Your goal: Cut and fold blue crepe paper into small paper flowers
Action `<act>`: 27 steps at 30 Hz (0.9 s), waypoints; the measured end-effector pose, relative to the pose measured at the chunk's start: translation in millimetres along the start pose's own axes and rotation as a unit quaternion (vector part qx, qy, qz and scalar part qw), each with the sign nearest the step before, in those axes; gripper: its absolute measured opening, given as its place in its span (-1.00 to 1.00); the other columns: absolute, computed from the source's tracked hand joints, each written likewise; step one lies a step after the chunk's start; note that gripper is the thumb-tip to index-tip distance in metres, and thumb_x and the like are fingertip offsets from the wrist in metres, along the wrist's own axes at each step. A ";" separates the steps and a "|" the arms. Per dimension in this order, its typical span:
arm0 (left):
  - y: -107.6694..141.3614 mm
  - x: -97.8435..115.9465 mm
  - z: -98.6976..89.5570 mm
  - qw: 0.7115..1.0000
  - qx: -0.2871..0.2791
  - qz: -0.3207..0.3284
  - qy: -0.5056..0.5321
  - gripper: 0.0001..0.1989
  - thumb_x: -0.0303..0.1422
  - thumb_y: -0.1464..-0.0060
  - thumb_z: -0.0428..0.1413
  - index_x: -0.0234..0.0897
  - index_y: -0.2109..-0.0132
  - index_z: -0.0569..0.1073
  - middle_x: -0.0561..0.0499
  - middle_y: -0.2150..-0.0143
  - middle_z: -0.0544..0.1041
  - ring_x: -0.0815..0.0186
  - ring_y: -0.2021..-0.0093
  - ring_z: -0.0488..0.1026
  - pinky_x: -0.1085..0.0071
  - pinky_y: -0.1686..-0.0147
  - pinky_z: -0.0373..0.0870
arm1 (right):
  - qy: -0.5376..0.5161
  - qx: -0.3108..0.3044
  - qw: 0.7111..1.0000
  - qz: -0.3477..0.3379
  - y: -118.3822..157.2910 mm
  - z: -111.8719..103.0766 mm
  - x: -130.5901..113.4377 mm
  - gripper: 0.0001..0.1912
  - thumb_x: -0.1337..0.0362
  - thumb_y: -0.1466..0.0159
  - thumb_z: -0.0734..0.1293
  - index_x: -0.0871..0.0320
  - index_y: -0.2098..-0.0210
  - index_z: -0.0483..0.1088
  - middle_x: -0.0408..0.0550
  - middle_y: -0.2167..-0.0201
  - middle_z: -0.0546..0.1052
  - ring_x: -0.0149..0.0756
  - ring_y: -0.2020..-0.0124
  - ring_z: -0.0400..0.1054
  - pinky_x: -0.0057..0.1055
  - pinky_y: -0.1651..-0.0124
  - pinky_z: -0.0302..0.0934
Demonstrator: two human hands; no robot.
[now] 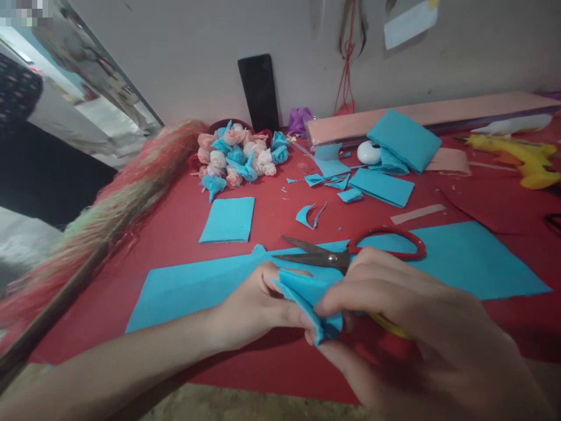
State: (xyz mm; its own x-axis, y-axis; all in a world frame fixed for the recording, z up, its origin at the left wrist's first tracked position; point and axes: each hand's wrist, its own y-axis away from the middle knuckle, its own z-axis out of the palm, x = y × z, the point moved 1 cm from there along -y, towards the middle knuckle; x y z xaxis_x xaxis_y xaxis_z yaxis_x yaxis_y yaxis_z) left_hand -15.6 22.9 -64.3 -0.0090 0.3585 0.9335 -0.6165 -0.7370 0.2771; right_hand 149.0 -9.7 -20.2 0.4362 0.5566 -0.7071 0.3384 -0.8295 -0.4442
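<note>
Between my two hands is a folded piece of blue crepe paper (307, 292), its upper edges flaring apart and its lower end gathered. My left hand (267, 301) grips it from the left, fingers behind and thumb in front. Thumb and forefinger of my right hand (394, 316) pinch its lower right part. Just beyond the hands, scissors (333, 257) with a red handle lie with blades apart on a long blue crepe sheet (188, 286). The right hand covers part of the scissors and a yellow curved thing beneath it.
Paper roses (236, 155) are heaped at the back left, near a dark phone (259, 93) leaning on the wall. A blue square (228, 219), blue folded stacks (403, 140), scraps and a yellow glue gun (517, 155) lie across the red table (272, 368). A fringed broom (109, 228) slants along the left.
</note>
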 end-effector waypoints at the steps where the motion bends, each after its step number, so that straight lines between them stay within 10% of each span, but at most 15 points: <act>1: -0.3 -0.9 -0.4 1.000 -0.012 0.007 0.012 -0.86 -0.47 0.11 0.22 -0.38 0.57 0.50 0.10 0.54 0.52 0.42 0.48 0.44 0.46 0.32 0.43 | 0.004 0.001 1.000 0.005 1.4 0.2 -0.2 -0.88 0.43 -0.07 0.33 0.08 0.45 0.34 -0.28 0.60 0.31 -0.47 0.54 0.21 -0.50 0.39 0.18; 27: 2.1 -1.7 2.1 0.991 -0.056 0.013 0.120 -0.92 -0.50 0.07 0.21 -0.33 0.48 0.57 0.15 0.52 0.56 0.49 0.48 0.44 0.57 0.32 0.42 | -0.082 0.015 0.996 0.020 4.0 -1.0 1.8 -0.68 0.53 -0.05 0.26 0.08 0.24 0.34 -0.28 0.43 0.44 -0.53 0.47 0.32 -0.62 0.30 0.29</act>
State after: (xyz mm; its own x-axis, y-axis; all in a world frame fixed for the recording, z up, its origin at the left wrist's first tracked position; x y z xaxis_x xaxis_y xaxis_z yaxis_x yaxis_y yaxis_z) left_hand -15.2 19.5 -64.8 -0.2049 0.4751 0.8558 -0.6970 -0.6847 0.2132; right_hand 152.0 -12.0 -22.6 0.3059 0.5104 -0.8037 0.2973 -0.8532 -0.4286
